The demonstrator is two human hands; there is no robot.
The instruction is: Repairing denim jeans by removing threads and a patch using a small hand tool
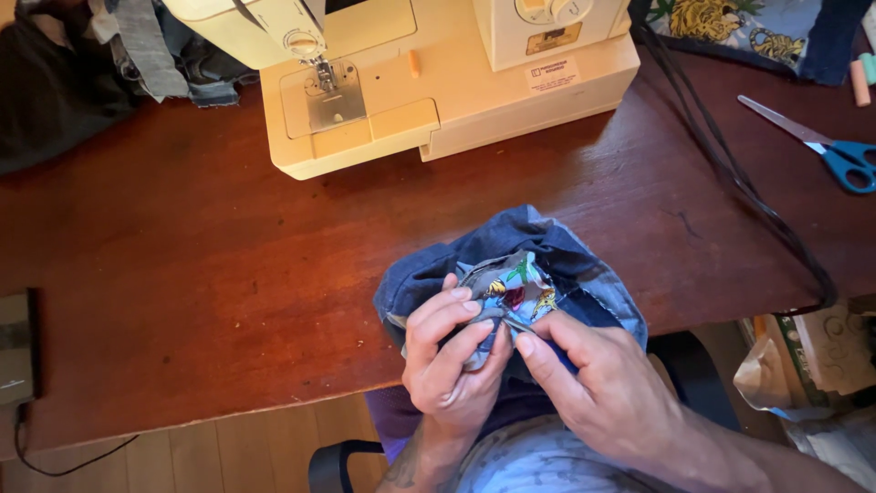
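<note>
Denim (429, 278) lay bunched at the near edge of the wooden surface (182, 265), a blue piece folded over so that a patterned lining (520, 278), pale with small coloured animal and leaf prints, showed in its middle. Both hands worked at that lining. The left hand (452, 356) came up from below with its fingers (438, 315) curled and closed on a fold of the printed cloth, the thumb pressed against them. The right hand (593, 383) sat just beside it, thumb and forefinger pinched shut on the same fold, the fingertips of the two hands almost touching; whether anything thin was held between them could not be told. Part of the denim hung over the edge toward the person's lap.

Behind the bundle, well apart, stood a cream sewing machine (438, 82) with its needle and presser foot over a metal plate at the left end. A black cord (730, 173) ran from behind the machine across the right side of the surface and looped down off the near edge. Blue-handled scissors (826, 146) lay at the far right, blades pointing left. Grey and dark clothes (100, 64) were heaped at the far left corner, and another piece of printed fabric (730, 27) lay at the far right corner. A small dark device (16, 347) rested at the left edge with a thin cable trailing down toward the wooden floor (228, 456).
</note>
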